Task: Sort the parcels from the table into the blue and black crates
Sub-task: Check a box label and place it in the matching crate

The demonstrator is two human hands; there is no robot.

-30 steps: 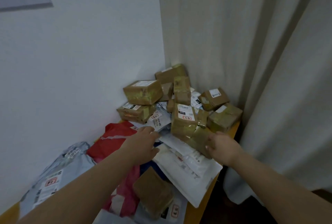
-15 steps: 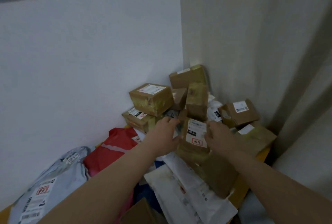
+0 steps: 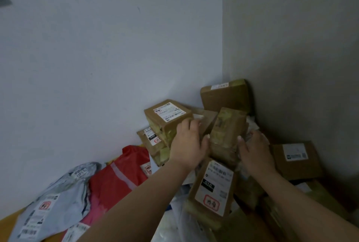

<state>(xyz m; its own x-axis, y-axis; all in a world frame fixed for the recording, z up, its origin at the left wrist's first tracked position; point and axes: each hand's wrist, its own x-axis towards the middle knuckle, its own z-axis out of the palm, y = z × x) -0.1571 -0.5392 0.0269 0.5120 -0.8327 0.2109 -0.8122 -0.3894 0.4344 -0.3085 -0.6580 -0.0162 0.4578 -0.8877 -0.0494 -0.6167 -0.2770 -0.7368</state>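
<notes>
Cardboard parcels heap in the wall corner on the table [image 3: 11, 220]. One tall box [image 3: 226, 131] stands upright betw. both hands: left hand [image 3: 187, 142] grips its left side, right hand [image 3: 252, 148] its right, approx. equally near. Crates not in view.
</notes>
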